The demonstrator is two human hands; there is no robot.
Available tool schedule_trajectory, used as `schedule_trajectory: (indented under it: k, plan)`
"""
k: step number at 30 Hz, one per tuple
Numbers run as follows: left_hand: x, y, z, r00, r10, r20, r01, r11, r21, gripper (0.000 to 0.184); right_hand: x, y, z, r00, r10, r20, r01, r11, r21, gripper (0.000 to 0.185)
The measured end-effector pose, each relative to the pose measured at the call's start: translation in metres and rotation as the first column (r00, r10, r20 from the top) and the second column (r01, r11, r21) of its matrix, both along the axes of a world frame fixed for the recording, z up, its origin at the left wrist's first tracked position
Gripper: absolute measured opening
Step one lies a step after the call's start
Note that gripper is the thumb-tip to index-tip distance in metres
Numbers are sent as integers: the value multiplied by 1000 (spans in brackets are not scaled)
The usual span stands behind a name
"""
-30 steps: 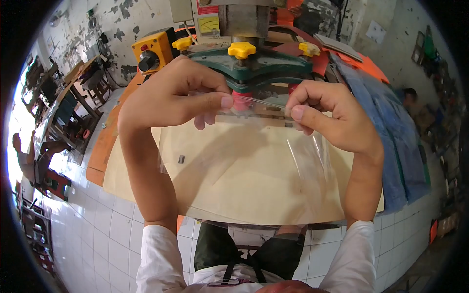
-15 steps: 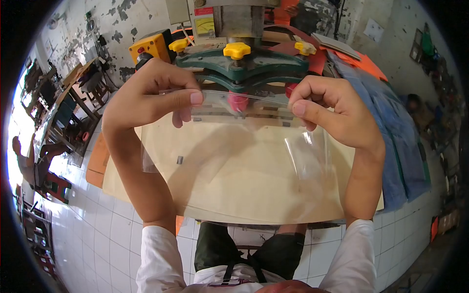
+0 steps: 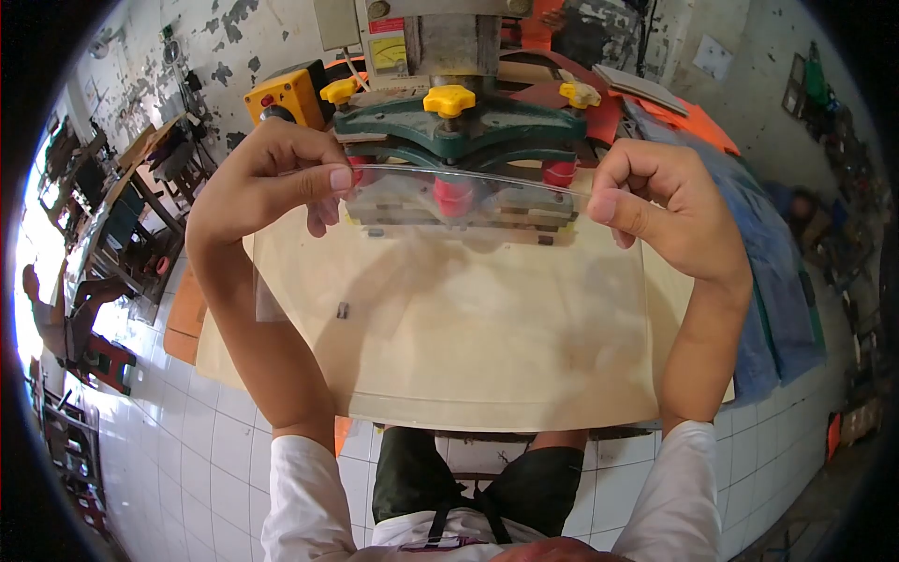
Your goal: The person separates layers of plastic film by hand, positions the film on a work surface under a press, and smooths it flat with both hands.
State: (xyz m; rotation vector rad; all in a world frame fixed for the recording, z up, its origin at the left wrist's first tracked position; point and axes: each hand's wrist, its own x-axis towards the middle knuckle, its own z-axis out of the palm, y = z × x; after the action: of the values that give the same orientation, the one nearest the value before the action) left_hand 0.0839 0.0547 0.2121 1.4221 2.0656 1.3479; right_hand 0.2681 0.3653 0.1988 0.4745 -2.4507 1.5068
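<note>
A clear plastic sheet (image 3: 449, 309) is stretched between my two hands over a cream board (image 3: 524, 407). My left hand (image 3: 281, 183) pinches its far edge near the left end, thumb on top. On the far edge's right part, my right hand (image 3: 660, 211) closes thumb and fingers. Behind the sheet stands a green press frame (image 3: 459, 126) with yellow star knobs (image 3: 449, 101) and red parts (image 3: 454, 195) beneath. Dark and metal strips (image 3: 468, 222) show through the plastic below the frame. A small dark piece (image 3: 343, 310) lies at the board's left.
A yellow control box (image 3: 284, 97) stands at the back left. Blue plastic sheeting (image 3: 749, 281) hangs along the right, with orange sheets (image 3: 698, 122) behind it. At the far left a person (image 3: 47, 309) sits near a red stool (image 3: 112, 363) and workbenches.
My hands have moved apart, the left one leftward and the right one slightly rightward. The plastic sheet, folded and slack before, is now spread wider and its far edge is nearly straight.
</note>
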Motion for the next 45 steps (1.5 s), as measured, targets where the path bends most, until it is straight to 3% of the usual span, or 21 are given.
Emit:
schedule_trajectory:
  k: [10, 12, 19, 25, 27, 33, 45]
  plan:
    - [-9, -3, 3, 999, -46, 19, 47, 996, -73, 20, 2, 5, 3, 998, -63, -10, 63, 997, 39, 12]
    - [-6, -1, 0, 999, 39, -34, -39, 999, 3, 26, 2, 7, 6, 998, -62, 5, 62, 995, 82, 10]
    - [-7, -1, -1, 998, 44, -35, -44, 999, 13, 28, 0, 9, 0, 997, -62, -38, 63, 998, 10, 13]
    - [-13, -4, -2, 999, 33, -33, -32, 999, 19, 25, 0, 14, 4, 989, -143, -29, 146, 982, 119, 13]
    - [-18, -8, 1, 1000, -20, 22, 21, 998, -52, 20, -1, 15, 4, 987, -159, -25, 161, 980, 117, 12]
    - [-24, -11, -2, 999, 27, 33, -25, 999, -37, 18, -3, 13, 0, 992, -122, -40, 123, 992, 37, 13]
    - [-32, -14, -7, 996, 73, 45, -72, 997, -24, 24, 4, 12, 8, 995, -97, -11, 97, 994, 46, 13]
